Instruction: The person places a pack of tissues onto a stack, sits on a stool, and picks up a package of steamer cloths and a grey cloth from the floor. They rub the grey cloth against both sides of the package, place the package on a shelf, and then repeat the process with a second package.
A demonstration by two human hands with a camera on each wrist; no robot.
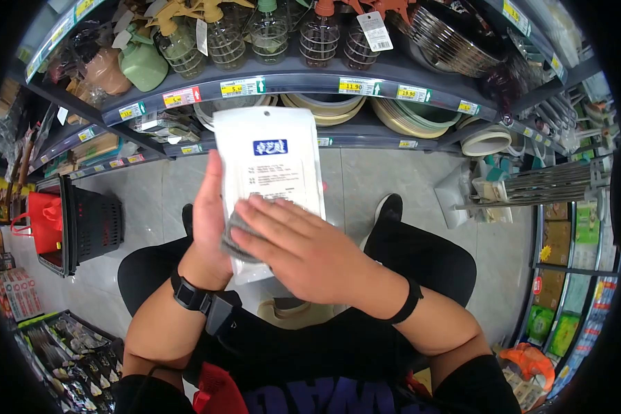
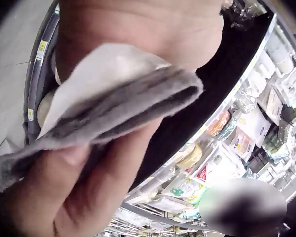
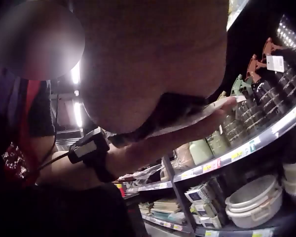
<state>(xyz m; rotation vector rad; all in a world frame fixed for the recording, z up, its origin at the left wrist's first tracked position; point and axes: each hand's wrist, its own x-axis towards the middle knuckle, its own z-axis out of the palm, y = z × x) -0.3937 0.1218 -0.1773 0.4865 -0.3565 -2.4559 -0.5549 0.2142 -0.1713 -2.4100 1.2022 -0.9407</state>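
Observation:
In the head view, a flat white packet [image 1: 276, 155] with a blue label and a hang hole stands upright in front of the lap. My left hand [image 1: 210, 221] holds it from its left side, thumb along the edge and fingers hidden behind. Over its lower part lies my right hand [image 1: 303, 248], fingers laid across a grey cloth [image 1: 245, 241]. The left wrist view shows the grey cloth [image 2: 123, 108] folded against the white packet, with the thumb of the right hand [image 2: 98, 177] on its near side and a finger passing behind.
Shelves ahead hold spray bottles [image 1: 269, 34], stacked basins [image 1: 407, 117] and price tags. A black shopping basket [image 1: 93, 224] with a red bag inside stands on the floor at left. Metal rods [image 1: 538, 190] jut out at right. A small stool [image 1: 293, 314] shows between the legs.

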